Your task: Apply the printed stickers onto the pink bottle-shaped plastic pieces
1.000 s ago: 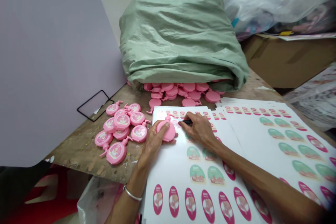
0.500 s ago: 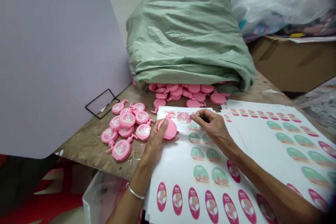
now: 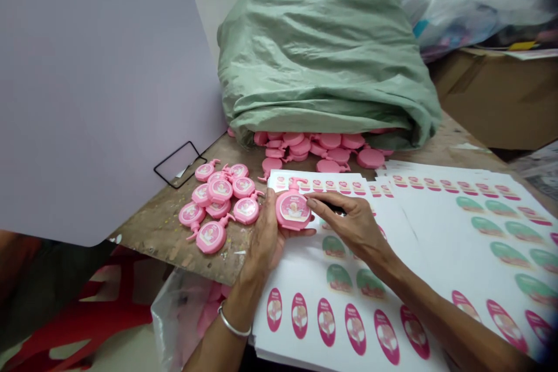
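My left hand (image 3: pixel 267 235), a bangle at its wrist, grips a small pink pump bottle (image 3: pixel 283 222) upright over the sticker sheets. A round pink label sticker (image 3: pixel 293 207) lies against the bottle's front face. With thumb and forefinger pinched, my right hand (image 3: pixel 349 220) touches the sticker's right edge. Something dark (image 3: pixel 335 207) shows under its curled fingers; its kind is unclear. Beneath both hands is a white sticker sheet (image 3: pixel 288 279) printed with green and dark pink labels. Left of my left hand sits a pile of labelled pink pump bottles (image 3: pixel 220 190).
A large green sack (image 3: pixel 322 52) stands at the back, with several plain pink bottles (image 3: pixel 300 146) spilling from its mouth. More sticker sheets (image 3: pixel 427 232) lie to the right. A black wire frame (image 3: pixel 157 173) is beside the white panel (image 3: pixel 96 99). A cardboard box (image 3: pixel 501 99) stands at the back right.
The round sticker has moved from the sheet onto the bottle's face, which was plain before. My right hand has come left and down to the bottle. The view has shifted slightly.
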Available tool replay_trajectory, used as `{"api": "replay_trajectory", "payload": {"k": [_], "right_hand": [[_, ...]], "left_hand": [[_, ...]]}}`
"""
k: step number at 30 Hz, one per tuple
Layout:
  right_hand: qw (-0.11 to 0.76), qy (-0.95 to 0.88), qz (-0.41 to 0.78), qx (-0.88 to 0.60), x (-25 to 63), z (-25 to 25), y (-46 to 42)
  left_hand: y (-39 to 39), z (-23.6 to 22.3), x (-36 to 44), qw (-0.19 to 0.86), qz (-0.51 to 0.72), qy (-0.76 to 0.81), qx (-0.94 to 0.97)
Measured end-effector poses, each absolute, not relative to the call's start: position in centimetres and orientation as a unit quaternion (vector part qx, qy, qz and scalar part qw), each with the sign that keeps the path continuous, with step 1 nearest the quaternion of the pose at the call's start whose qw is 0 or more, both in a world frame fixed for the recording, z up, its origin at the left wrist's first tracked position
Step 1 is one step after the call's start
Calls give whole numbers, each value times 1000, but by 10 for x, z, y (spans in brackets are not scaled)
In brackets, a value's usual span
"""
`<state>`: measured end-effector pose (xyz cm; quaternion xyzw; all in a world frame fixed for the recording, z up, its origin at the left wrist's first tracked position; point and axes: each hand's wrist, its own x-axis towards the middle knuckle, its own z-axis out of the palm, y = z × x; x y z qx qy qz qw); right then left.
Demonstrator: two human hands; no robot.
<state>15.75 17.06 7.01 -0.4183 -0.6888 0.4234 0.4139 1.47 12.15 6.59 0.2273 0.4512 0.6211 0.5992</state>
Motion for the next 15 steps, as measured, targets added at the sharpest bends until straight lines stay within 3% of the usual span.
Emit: {"api": "replay_trajectory", "payload": {"k": [15], "right_hand": [[422,-689,412,-422,156,71,170]], "left_hand": [[122,69,17,605,625,449,204]]}}
